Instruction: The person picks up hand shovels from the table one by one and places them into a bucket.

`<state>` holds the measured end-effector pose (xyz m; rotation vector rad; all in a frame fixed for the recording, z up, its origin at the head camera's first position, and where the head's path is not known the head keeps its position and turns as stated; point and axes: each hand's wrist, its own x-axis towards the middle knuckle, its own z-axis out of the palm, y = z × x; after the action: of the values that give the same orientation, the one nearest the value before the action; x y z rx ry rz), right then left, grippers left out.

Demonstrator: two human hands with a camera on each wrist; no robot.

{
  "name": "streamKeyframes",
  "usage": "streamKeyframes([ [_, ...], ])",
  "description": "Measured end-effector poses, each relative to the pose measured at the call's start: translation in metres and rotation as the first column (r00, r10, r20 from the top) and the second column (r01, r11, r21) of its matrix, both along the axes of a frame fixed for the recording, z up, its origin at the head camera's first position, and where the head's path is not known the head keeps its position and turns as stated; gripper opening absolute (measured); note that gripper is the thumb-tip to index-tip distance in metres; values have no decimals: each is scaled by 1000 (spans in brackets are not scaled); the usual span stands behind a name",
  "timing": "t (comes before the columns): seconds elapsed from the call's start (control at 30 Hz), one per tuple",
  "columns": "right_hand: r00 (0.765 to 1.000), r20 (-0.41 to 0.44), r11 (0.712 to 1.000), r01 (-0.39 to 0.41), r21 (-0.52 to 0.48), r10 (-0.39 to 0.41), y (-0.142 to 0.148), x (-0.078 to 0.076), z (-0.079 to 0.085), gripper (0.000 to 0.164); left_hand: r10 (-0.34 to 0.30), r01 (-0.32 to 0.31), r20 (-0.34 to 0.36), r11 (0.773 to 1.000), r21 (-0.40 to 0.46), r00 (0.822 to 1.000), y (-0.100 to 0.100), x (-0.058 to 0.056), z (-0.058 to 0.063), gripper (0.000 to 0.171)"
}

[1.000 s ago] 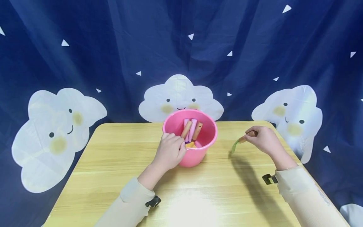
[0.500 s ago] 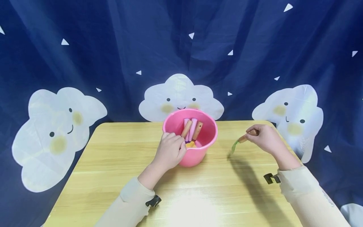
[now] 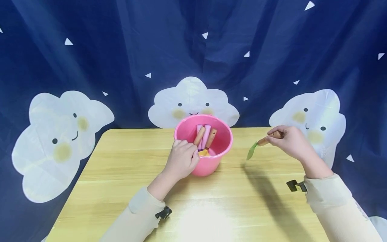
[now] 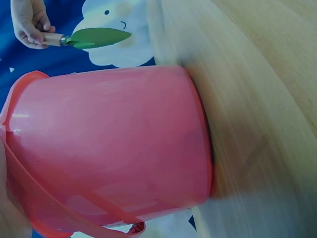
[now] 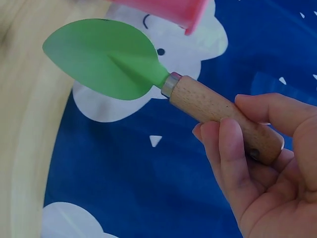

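A pink bucket (image 3: 208,166) stands upright near the far side of the table. My left hand (image 3: 182,159) grips its near-left rim, and in the left wrist view the bucket's wall (image 4: 109,144) and its lowered handle (image 4: 54,198) fill much of the frame. To the right, my right hand (image 3: 291,141) pinches a small trowel by its wooden handle (image 5: 213,106). The trowel's green blade (image 5: 106,59) points down and left, above the tabletop. Inside the bucket lean two wooden handles (image 3: 210,138) and two pink handles (image 3: 205,136); a yellow tool part (image 3: 204,153) shows below them.
The light wooden table (image 3: 121,161) has its far edge against a dark blue curtain (image 3: 169,37) printed with white clouds and triangles. A black clip (image 3: 163,213) sits on the left sleeve cuff and another clip (image 3: 296,186) on the right one.
My right hand has risen with the trowel and shifted slightly right, so the blade is higher over the table. The left hand keeps its grip on the bucket's rim.
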<state>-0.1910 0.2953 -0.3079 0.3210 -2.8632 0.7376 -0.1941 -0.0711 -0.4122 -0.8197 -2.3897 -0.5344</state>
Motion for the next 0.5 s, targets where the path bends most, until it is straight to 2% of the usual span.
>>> streamKeyframes([
  [0.37,1000,25,1000,-15,12,15,-4,-3,20,24,-4,4,-7,1000,13,1000,0,0,2,25],
  [0.5,1000,-4,1000,-24,-1,24,-4,-3,26,23,-8,9,-13,1000,15,1000,0,0,2,26],
])
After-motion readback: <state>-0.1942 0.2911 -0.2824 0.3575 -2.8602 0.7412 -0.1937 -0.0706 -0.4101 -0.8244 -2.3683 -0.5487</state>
